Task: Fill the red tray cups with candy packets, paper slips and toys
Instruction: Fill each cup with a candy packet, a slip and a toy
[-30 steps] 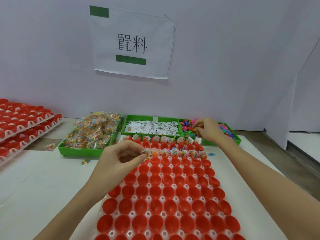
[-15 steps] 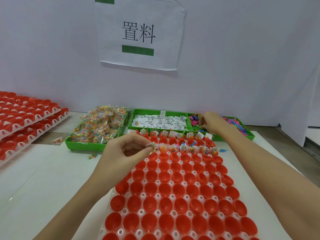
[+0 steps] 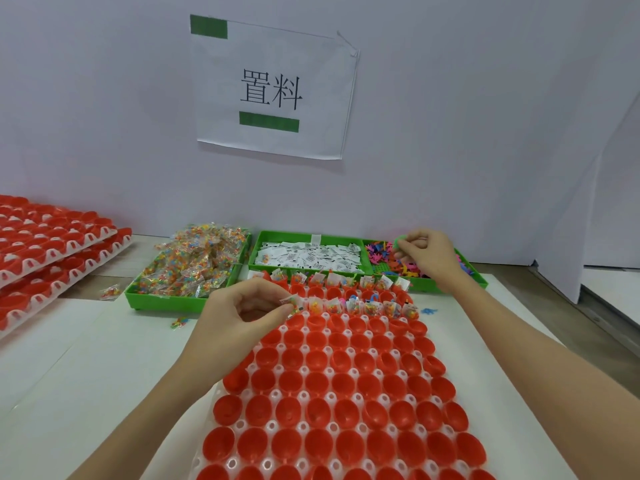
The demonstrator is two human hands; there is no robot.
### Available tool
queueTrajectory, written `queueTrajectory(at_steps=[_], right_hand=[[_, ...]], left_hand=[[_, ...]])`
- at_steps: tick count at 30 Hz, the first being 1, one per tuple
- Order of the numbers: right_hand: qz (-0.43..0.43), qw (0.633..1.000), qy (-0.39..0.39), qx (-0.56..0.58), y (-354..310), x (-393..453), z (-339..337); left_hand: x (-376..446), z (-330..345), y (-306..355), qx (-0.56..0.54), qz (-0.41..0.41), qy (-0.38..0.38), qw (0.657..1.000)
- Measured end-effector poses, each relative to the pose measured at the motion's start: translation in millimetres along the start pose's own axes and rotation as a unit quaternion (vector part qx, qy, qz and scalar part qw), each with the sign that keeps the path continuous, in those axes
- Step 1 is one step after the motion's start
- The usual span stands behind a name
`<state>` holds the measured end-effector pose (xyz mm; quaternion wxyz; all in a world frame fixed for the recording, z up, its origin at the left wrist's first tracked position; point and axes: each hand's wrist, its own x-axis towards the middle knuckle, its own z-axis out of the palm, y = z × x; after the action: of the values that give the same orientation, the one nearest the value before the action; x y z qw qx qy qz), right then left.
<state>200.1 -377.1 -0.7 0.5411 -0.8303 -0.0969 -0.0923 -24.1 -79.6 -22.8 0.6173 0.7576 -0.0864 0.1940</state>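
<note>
Head view: the left hand (image 3: pixel 239 315) is curled, thumb and forefinger pinching a candy packet (image 3: pixel 290 302) at the left end of the second row of the red tray (image 3: pixel 332 386). Just beyond these fingertips, to their right, the second row of cups holds a line of candy packets (image 3: pixel 367 308), and the row beyond that holds paper slips (image 3: pixel 332 279) standing upright in the cups. All cups nearer than the left fingertips are unfilled. The right hand (image 3: pixel 427 254) is raised over the toy bin (image 3: pixel 479 278), fingers bent narrow, the fingertips pinching a small green toy (image 3: pixel 401 241). Below and around those fingers lies a heap of coloured toys (image 3: pixel 384 254). Immediately left of the right hand stands the green bin of paper slips (image 3: pixel 263 247), and further left, beyond the left hand's knuckles, the green bin of candy packets (image 3: pixel 156 301) piled high. Loose packets (image 3: pixel 110 292) lie on the white table (image 3: pixel 69 348) left of that bin, and one small blue toy (image 3: pixel 428 310) lies on the table just beside the tray's right edge, below the right wrist. Stacked red trays (image 3: pixel 45 251) stand at the far left. A paper sign (image 3: pixel 273 88) with two printed characters and green bars is fixed to the wall (image 3: pixel 485 116) above the bins.
</note>
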Motion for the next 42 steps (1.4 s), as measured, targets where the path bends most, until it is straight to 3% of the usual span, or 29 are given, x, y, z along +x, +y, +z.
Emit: queueTrajectory(at_steps=[4,7,14,20,28,31,34,38,42], right_hand=[[0.013,0.983,-0.053,0.174,-24,-28,4],[0.015,0.970,-0.099,0.221,-45,-54,15],[-0.033,0.963,-0.234,0.129,-85,-110,66],[-0.092,0.963,-0.249,0.052,-98,-128,100],[-0.114,0.959,-0.257,0.044,-99,-129,102],[-0.127,0.965,-0.228,0.003,-96,-121,102],[-0.136,0.978,-0.129,-0.089,-85,-89,91],[-0.069,0.977,-0.024,-0.202,-54,-22,53],[-0.022,0.949,-0.033,-0.311,-12,18,24]], left_hand=[[0,-1,2,0.005,-0.004,0.004,1.000],[0,-3,4,0.004,-0.008,0.005,1.000],[3,-14,6,0.003,-0.001,0.031,1.000],[4,-20,2,0.024,0.005,0.016,1.000],[6,-21,0,0.014,-0.013,0.026,0.999],[5,-20,0,0.016,-0.016,0.024,0.999],[6,-21,-2,0.010,-0.027,0.029,0.999],[7,-23,-5,0.011,-0.034,0.044,0.998],[9,-24,-8,0.014,-0.034,0.046,0.998]])
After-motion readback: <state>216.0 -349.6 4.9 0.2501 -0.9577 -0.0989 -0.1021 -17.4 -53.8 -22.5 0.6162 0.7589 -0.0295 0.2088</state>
